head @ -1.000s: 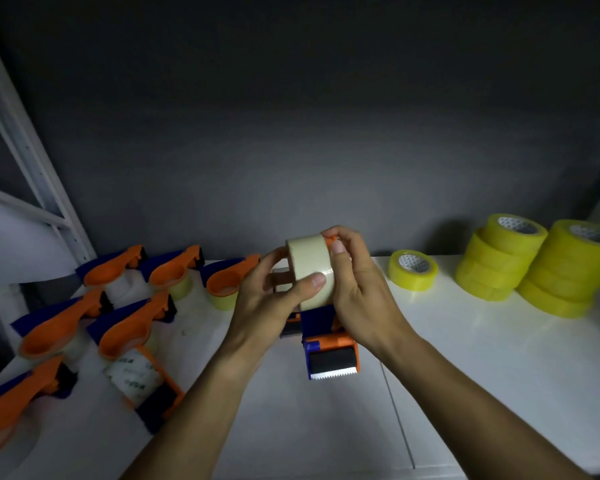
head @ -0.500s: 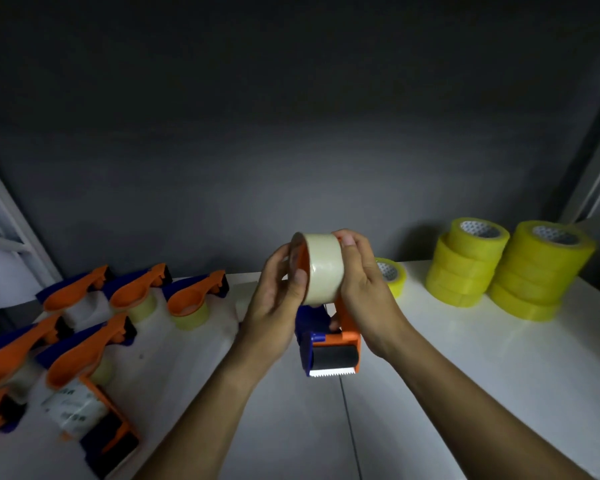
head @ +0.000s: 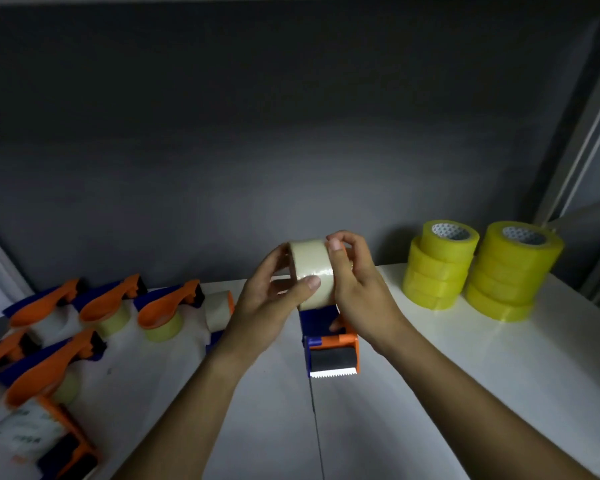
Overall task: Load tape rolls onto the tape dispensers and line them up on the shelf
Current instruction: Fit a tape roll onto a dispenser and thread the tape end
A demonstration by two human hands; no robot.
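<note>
Shelf (head: 430,375): loaded dispensers (head: 160,306) grouped at left — two tape stacks (head: 440,268) at right rear; held dispenser (head: 331,355) between, at centre.

No text, brand, number or sign can be read anywhere in the head view. The only printing sits on a white label (head: 23,429) wrapped round a tape dispenser (head: 49,441) at the front left corner of the white shelf (head: 430,393), and its greenish marks are too blurred to make out. The cores of the 2 stacks of yellow tape rolls (head: 482,268) at the back right of the shelf carry a dotted pattern, not lettering.
</note>
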